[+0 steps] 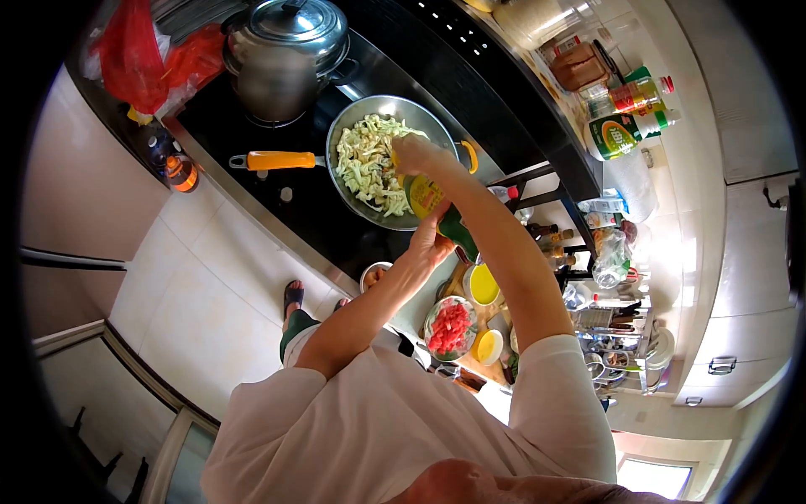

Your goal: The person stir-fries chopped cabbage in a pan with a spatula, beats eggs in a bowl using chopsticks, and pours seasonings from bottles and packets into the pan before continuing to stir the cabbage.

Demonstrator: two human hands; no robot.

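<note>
A steel frying pan with an orange handle holds chopped pale-green cabbage on the black cooktop. At the pan's near right edge, my left hand is closed around a yellow-and-green packet, tilted toward the pan. My right hand is closed just above the cabbage, beside the packet's upper end. Its fingers are bunched, and what they hold, if anything, is hidden. My right forearm passes over part of the packet and the pan's rim.
A lidded steel pot stands beside the pan. Near my arms are a bowl of chopped red food, a yellow bowl and a small bowl. Bottles line the shelf; red plastic bags lie beyond the pot.
</note>
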